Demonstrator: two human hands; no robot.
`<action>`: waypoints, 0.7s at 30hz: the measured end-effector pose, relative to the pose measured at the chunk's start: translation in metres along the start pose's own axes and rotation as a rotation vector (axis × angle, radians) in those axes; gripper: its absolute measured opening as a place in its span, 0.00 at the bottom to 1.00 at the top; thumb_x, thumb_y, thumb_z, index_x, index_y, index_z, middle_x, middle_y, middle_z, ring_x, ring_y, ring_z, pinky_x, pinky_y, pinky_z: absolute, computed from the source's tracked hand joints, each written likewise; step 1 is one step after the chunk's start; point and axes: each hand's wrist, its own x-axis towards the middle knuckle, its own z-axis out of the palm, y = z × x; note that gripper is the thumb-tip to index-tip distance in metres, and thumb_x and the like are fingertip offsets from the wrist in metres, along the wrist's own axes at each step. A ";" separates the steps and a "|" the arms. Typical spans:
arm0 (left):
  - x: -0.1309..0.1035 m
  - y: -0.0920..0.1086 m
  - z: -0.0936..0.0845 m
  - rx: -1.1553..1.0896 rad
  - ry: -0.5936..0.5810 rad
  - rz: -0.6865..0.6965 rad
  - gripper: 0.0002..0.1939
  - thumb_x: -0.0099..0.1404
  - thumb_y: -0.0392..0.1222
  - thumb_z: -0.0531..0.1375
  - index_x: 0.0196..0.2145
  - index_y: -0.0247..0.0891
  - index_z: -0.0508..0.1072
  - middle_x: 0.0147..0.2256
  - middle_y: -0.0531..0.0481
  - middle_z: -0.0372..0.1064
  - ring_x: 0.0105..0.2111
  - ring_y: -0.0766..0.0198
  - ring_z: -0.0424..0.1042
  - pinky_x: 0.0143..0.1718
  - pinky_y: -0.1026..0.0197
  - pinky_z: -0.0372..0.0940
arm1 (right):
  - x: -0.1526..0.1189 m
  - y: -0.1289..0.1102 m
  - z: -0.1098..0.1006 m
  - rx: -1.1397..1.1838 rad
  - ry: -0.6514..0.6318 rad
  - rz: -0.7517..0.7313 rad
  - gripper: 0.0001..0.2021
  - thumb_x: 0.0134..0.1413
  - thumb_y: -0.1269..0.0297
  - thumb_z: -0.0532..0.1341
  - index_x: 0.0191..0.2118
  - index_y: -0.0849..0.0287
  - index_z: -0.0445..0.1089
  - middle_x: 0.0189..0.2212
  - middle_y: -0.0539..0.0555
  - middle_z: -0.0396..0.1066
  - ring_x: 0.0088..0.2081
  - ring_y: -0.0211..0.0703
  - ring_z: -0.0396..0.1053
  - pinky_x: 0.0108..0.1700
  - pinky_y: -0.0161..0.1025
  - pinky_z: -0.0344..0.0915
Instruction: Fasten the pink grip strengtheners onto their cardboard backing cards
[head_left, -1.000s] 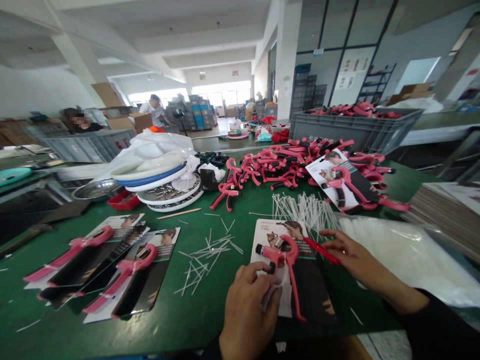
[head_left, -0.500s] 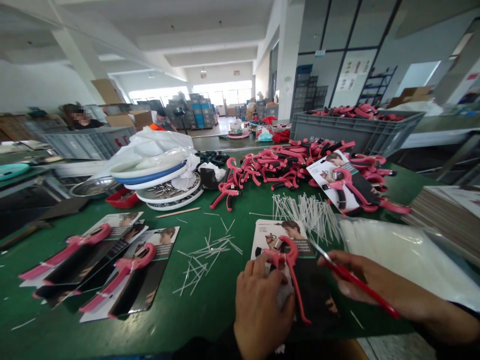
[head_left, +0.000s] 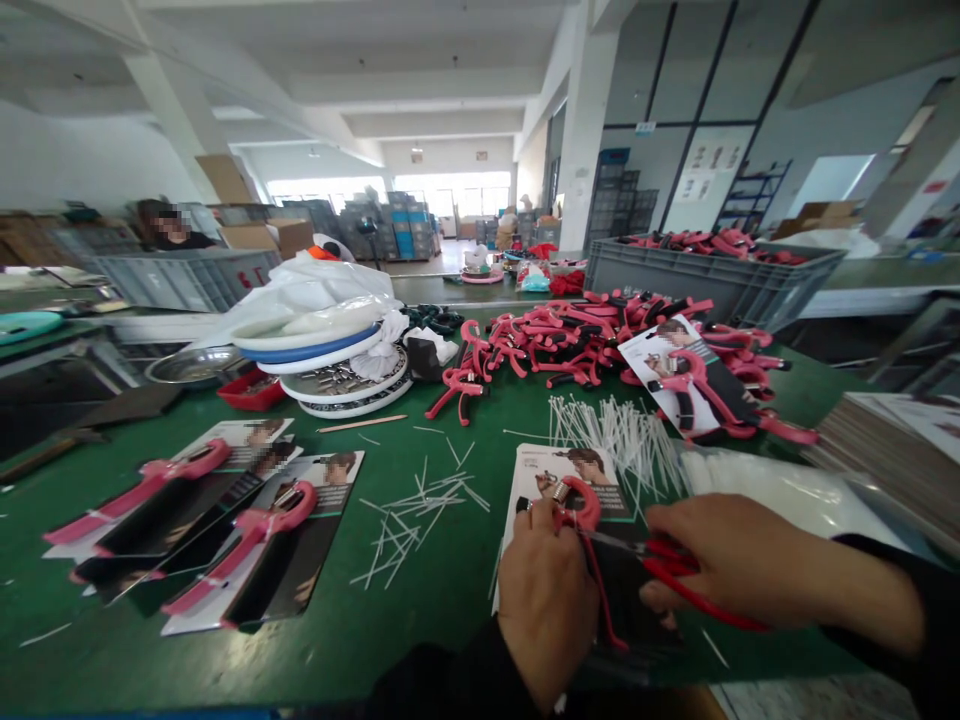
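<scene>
My left hand is closed around a pink-and-black hand grip strengthener on a printed backing card. Its fingertips press near the spring, partly covering the grip and the card. In my right hand is a pair of red-handled scissors. Their metal blades point left and reach the pink handle beside my left fingers; what lies between the blades is too small to make out. Just behind the card stands a bundle of white cable ties. Cut tie ends lie scattered on the green table.
Carded hand grips lie at the left. A heap of loose pink grips sits at the back, before a grey crate of more. Stacked cards and a clear plastic bag are on the right. A person is in the far left background.
My right hand has moved left, bringing the scissors from beside the card to the grip at my left fingers. My left hand still holds the grip. The view has shifted slightly.
</scene>
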 end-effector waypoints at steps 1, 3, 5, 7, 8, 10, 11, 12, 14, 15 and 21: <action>0.000 -0.002 -0.001 -0.018 -0.006 -0.014 0.15 0.55 0.32 0.54 0.40 0.32 0.73 0.51 0.38 0.65 0.47 0.49 0.65 0.49 0.50 0.61 | 0.000 -0.001 0.000 -0.045 0.008 0.005 0.16 0.43 0.48 0.61 0.30 0.55 0.70 0.27 0.57 0.75 0.30 0.57 0.72 0.25 0.38 0.51; -0.002 -0.008 -0.003 -0.069 -0.032 -0.022 0.14 0.55 0.32 0.55 0.39 0.33 0.73 0.52 0.40 0.65 0.48 0.50 0.64 0.51 0.51 0.61 | -0.001 -0.003 0.000 -0.155 0.053 0.011 0.14 0.44 0.52 0.61 0.35 0.56 0.70 0.29 0.59 0.75 0.31 0.59 0.72 0.26 0.41 0.53; -0.003 -0.014 -0.006 -0.119 -0.063 0.007 0.11 0.57 0.32 0.54 0.35 0.35 0.74 0.52 0.42 0.65 0.49 0.53 0.65 0.52 0.52 0.61 | -0.002 -0.006 -0.001 -0.277 0.124 -0.013 0.10 0.45 0.63 0.61 0.36 0.56 0.70 0.29 0.58 0.75 0.30 0.58 0.72 0.29 0.43 0.54; -0.004 -0.019 -0.008 -0.151 -0.078 0.037 0.10 0.60 0.33 0.53 0.32 0.37 0.75 0.52 0.45 0.66 0.48 0.54 0.66 0.51 0.52 0.62 | -0.002 -0.009 -0.001 -0.397 0.224 -0.084 0.09 0.45 0.73 0.59 0.34 0.56 0.70 0.27 0.56 0.74 0.28 0.53 0.71 0.30 0.44 0.53; -0.004 -0.021 -0.008 -0.163 -0.069 0.040 0.10 0.60 0.33 0.53 0.32 0.38 0.75 0.51 0.46 0.67 0.47 0.54 0.67 0.50 0.52 0.62 | -0.002 -0.011 -0.001 -0.455 0.282 -0.131 0.10 0.45 0.76 0.57 0.34 0.56 0.70 0.26 0.55 0.73 0.27 0.51 0.70 0.30 0.44 0.53; -0.004 -0.023 -0.006 -0.187 -0.018 0.024 0.09 0.61 0.33 0.53 0.33 0.37 0.74 0.49 0.46 0.68 0.47 0.55 0.67 0.50 0.53 0.62 | -0.001 -0.015 -0.001 -0.562 0.385 -0.213 0.11 0.46 0.78 0.55 0.34 0.57 0.69 0.25 0.55 0.72 0.25 0.48 0.68 0.30 0.43 0.51; -0.005 -0.023 -0.005 -0.202 0.008 0.018 0.09 0.60 0.32 0.54 0.33 0.37 0.74 0.48 0.45 0.69 0.47 0.56 0.67 0.50 0.53 0.62 | 0.000 -0.017 -0.001 -0.603 0.426 -0.244 0.11 0.46 0.78 0.55 0.34 0.58 0.69 0.25 0.55 0.71 0.25 0.47 0.67 0.30 0.43 0.51; -0.005 -0.023 -0.004 -0.220 0.029 0.017 0.09 0.60 0.32 0.54 0.33 0.37 0.73 0.48 0.45 0.69 0.47 0.56 0.66 0.50 0.54 0.62 | 0.001 -0.019 -0.001 -0.635 0.460 -0.269 0.12 0.46 0.78 0.55 0.35 0.58 0.69 0.26 0.56 0.71 0.25 0.47 0.67 0.30 0.43 0.50; -0.006 -0.023 -0.002 -0.256 0.045 0.027 0.08 0.59 0.31 0.55 0.32 0.38 0.73 0.47 0.46 0.68 0.47 0.57 0.67 0.49 0.55 0.63 | 0.003 -0.022 0.000 -0.673 0.516 -0.289 0.12 0.46 0.78 0.55 0.36 0.59 0.69 0.25 0.56 0.71 0.25 0.46 0.66 0.29 0.42 0.49; -0.007 -0.024 -0.001 -0.275 0.047 0.034 0.08 0.59 0.31 0.55 0.32 0.39 0.73 0.47 0.47 0.68 0.46 0.57 0.67 0.48 0.55 0.64 | 0.005 -0.024 0.001 -0.680 0.538 -0.291 0.12 0.47 0.78 0.55 0.36 0.60 0.69 0.25 0.56 0.70 0.25 0.46 0.66 0.28 0.42 0.48; -0.009 -0.028 0.007 -0.382 0.123 0.017 0.06 0.60 0.33 0.57 0.33 0.40 0.72 0.46 0.47 0.67 0.46 0.56 0.67 0.47 0.53 0.65 | 0.011 -0.026 0.007 -0.632 0.642 -0.355 0.09 0.47 0.78 0.54 0.31 0.60 0.68 0.24 0.54 0.69 0.22 0.45 0.65 0.25 0.40 0.43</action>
